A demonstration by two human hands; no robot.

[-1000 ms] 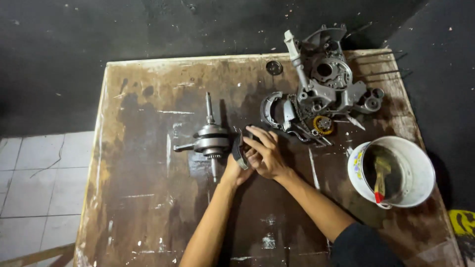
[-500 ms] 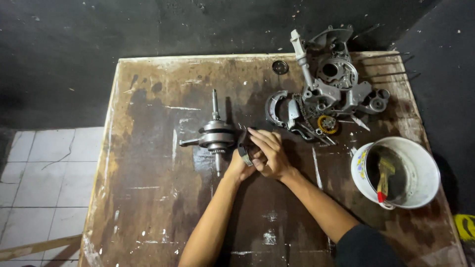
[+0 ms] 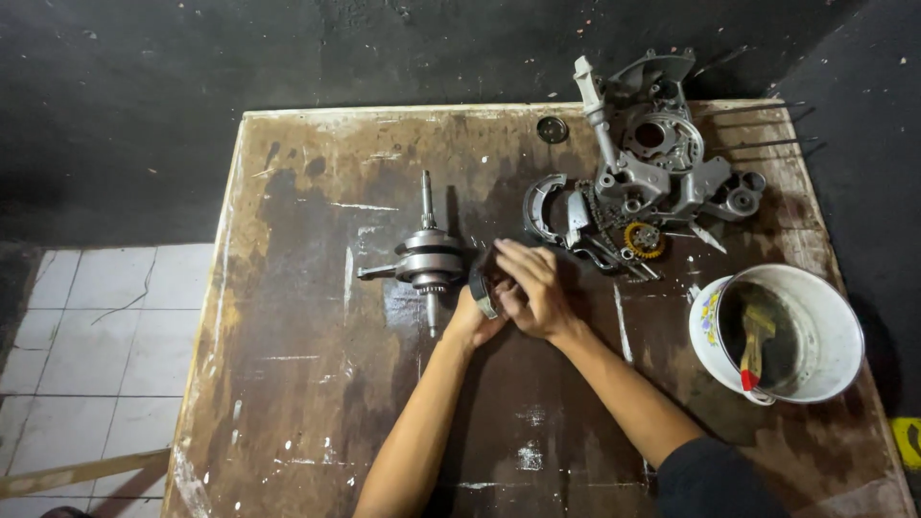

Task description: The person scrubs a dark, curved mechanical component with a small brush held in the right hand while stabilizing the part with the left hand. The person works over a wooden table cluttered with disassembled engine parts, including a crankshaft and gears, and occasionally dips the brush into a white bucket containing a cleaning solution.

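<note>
Both hands, left (image 3: 472,321) and right (image 3: 537,293), grasp a ring (image 3: 483,288) that could slip toward the crankshaft (image 3: 427,264) at 9 o'clock.

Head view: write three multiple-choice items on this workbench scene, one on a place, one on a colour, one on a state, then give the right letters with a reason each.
1. Where does the crankshaft lie?
A. Just to the left of the two hands in the picture
B. Inside the bucket
C. On the tiled floor

2. What colour is the tip of the brush handle in the white bucket?
A. Blue
B. Red
C. Green

3. How is the dark curved part held?
A. It lies untouched on the table
B. One hand alone holds it
C. Both hands grip it

Answers: 1 A, it rests on the wooden table beside the left hand. 2 B, the handle's end is red. 3 C, the left hand and right hand close on it together.
</note>
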